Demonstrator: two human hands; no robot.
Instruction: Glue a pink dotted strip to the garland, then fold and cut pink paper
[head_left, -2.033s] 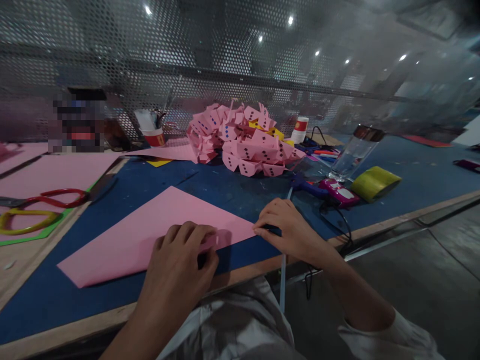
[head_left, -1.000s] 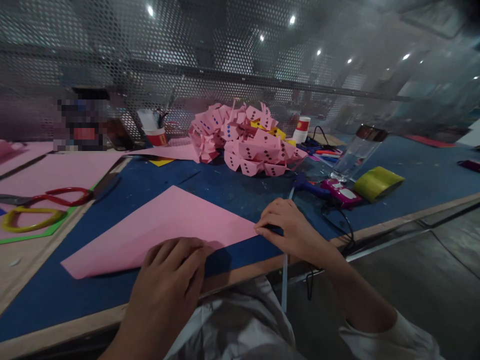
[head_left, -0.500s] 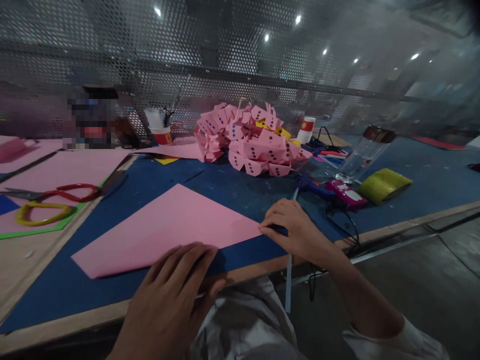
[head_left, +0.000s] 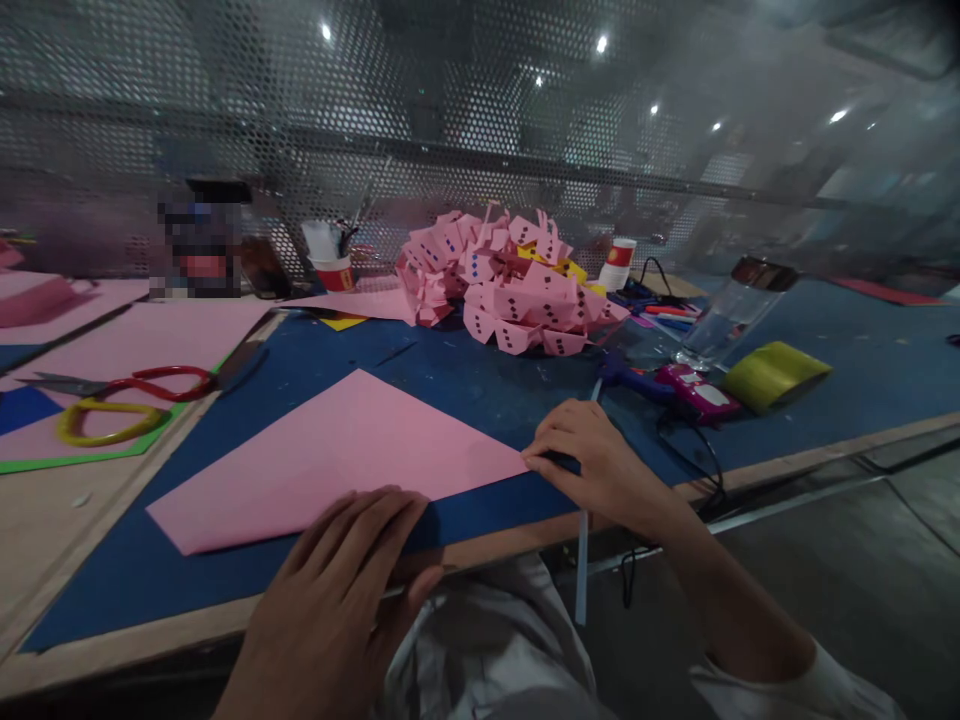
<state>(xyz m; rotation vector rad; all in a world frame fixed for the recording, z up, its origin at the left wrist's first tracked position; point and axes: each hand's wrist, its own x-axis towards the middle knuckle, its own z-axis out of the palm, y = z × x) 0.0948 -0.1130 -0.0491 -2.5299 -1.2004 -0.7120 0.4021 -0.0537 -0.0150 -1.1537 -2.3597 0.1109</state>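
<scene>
A pink paper sheet (head_left: 337, 450), folded into a triangle, lies on the blue mat (head_left: 465, 385). My left hand (head_left: 341, 590) rests flat on its near folded edge, fingers stretched out and together. My right hand (head_left: 592, 465) presses its fingertips on the sheet's right corner, fingers curled, beside a pale glue stick (head_left: 581, 560) that runs under the hand and over the table edge.
A heap of folded pink paper pieces (head_left: 510, 285) sits behind. A purple glue gun (head_left: 667, 385), a yellow tape roll (head_left: 772, 375) and a glass jar (head_left: 727, 320) stand to the right. Red and yellow scissors (head_left: 112, 400) lie on pink sheets at left. Perforated metal screen behind.
My left hand has slid back along the fold toward the table's near edge and flattened out. The right hand stays on the corner. The view has shifted slightly.
</scene>
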